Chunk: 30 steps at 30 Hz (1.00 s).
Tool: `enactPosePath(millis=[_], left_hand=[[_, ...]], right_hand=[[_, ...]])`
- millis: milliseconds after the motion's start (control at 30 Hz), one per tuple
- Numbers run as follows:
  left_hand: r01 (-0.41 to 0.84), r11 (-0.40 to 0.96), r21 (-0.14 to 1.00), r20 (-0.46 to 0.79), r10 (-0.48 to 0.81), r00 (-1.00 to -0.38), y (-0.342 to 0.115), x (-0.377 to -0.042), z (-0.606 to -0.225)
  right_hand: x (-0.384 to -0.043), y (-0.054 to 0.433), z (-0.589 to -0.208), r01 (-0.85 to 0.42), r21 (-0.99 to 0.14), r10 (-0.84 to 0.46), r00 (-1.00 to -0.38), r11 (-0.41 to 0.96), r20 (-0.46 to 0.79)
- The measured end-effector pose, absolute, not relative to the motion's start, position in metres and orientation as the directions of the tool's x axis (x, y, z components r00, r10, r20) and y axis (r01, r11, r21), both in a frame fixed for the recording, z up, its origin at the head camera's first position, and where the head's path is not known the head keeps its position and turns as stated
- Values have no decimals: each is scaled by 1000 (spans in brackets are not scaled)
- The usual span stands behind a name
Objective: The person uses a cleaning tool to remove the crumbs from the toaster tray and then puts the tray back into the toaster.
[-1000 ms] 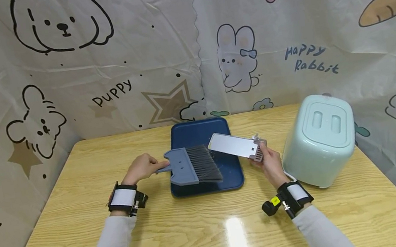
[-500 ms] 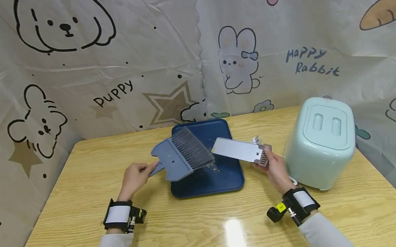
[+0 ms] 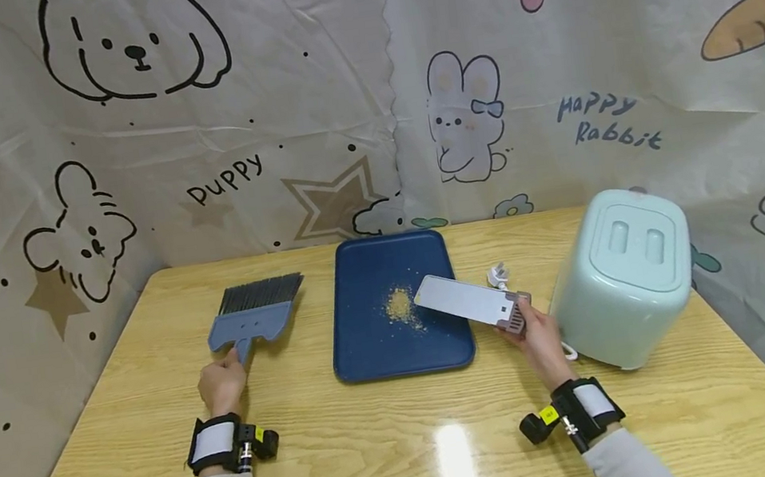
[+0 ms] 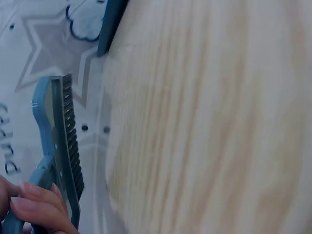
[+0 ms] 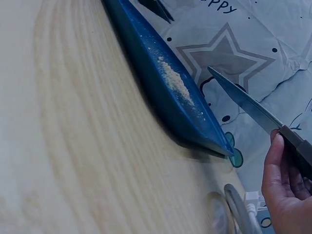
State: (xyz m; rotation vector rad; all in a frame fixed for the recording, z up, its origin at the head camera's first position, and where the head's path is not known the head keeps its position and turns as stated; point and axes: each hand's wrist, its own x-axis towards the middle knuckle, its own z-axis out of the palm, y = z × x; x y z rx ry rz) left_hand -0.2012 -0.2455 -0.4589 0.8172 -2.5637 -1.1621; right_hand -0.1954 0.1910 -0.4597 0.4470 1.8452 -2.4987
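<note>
My left hand (image 3: pixel 222 383) grips the handle of a grey-blue hand brush (image 3: pixel 251 322), left of the blue tray (image 3: pixel 365 357). Its dark bristles point away toward the back wall. The left wrist view shows the fingers curled round the brush handle. A small heap of pale crumbs (image 3: pixel 400 305) lies on the blue tray, with finer bits scattered about. Above the tray's right side, my right hand (image 3: pixel 539 337) holds a flat silver crumb tray (image 3: pixel 461 297) by its slotted grey end. In the right wrist view, the crumb tray (image 5: pixel 248 103) is clear of the blue tray.
A mint-green toaster (image 3: pixel 617 288) with a covered top stands right of my right hand. Its white plug (image 3: pixel 498 276) lies behind the crumb tray. A printed cloth (image 3: pixel 307 103) hangs behind the wooden table (image 3: pixel 353 452).
My left hand has drawn the brush left, off the blue tray, and turned its bristles toward the back. The crumb heap is now uncovered. The crumb tray has shifted slightly right and nearer.
</note>
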Motion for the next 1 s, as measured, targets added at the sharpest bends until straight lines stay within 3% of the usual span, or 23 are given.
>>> enactPosePath(millis=[333,500,733,1000], left_hand=[[-416,554,721,-81,-529,-845,-255,-200,-458],[-387,543,746,-139,-441,-887,-258,-199,-454],[-278,760,588,-83,-285,-955,-259,-200,-445],[-326,809,489,-167,-280,-945,-250,-200,-439]], right_hand=[[-193,192,-459,158,-938,169,-961,-310,-218],[-192,192,-457,156,-940,177,-960,-305,-216],[-191,193,-456,163,-936,177,-958,-314,-226],[-193,192,-457,168,-936,180,-956,-310,-231]])
